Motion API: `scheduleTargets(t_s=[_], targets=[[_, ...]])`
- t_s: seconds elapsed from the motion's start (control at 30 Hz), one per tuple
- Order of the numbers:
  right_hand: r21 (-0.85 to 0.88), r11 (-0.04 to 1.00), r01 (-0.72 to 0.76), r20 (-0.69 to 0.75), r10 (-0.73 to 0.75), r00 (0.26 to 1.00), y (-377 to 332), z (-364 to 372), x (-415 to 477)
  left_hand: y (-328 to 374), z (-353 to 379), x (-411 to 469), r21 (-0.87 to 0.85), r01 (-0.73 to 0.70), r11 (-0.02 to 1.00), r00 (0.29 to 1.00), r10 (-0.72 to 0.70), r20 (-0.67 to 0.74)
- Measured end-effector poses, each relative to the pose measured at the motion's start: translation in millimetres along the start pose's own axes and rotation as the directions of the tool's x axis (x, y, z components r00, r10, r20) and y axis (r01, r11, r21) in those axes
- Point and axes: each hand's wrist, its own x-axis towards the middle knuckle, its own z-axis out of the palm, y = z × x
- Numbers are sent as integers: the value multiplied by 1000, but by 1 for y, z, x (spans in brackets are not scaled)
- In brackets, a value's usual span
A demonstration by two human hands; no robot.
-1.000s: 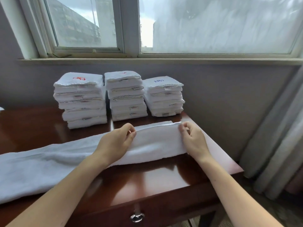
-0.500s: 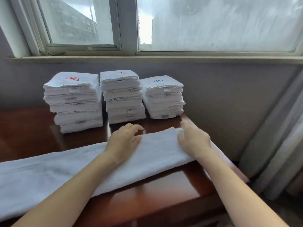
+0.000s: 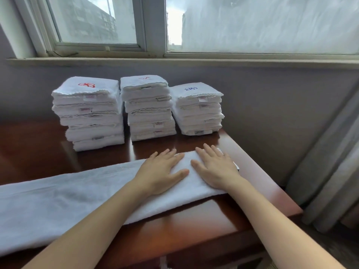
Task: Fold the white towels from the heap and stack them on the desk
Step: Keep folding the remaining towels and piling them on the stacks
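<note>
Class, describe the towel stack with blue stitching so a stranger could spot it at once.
Find the glossy reddish-brown wooden desk below the window. Three stacks of folded white towels line its back. Take the rightmost stack: the shortest, the only one topped with blue embroidery.

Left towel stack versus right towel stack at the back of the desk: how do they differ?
The left towel stack carries a red emblem on top; the right towel stack carries a blue one. The left one looks taller, its layers stepping sideways; the right one is lower and straighter. Both are folded white towels on the desk.
</note>
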Motion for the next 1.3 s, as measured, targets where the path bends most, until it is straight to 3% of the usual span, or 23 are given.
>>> scheduleTargets(t_s=[0.17,0.23,0.33,0.43,0.73,0.93,1.03,1.13,1.3], targets=[[-27,1000,-6,-14,6,1000,-1,-7,-1,9,-4,5,25,8,1000,999,-9,36],[-33,999,15,-72,-17,997,-9,-8,-7,13,-7,-1,-61,4,998,999,-6,-44],[54,993,103,-133,-95,987,-27,-7,-20,11,-13,-18,-161,16,987,960,-60,-273],[115,967,227,-141,-210,967,-52,-7,-32,-11,-25,-50,-141,79,987,951,-117,-287],[160,759,631,-106,-623,775,-205,24,-51,-116,-53,-203,-70,410,909,865,-412,-288],[166,651,740,-38,-746,665,-311,55,-53,-181,-66,-290,-150,631,761,704,-643,-302],[159,652,741,23,-753,657,-348,68,-53,-205,-68,-318,-278,693,665,576,-743,-341],[140,653,744,55,-756,653,-375,76,-48,-225,-72,-335,-304,748,591,445,-785,-432],[74,656,751,96,-755,649,-390,90,-38,-251,-72,-346,-296,846,443,324,-869,-373]])
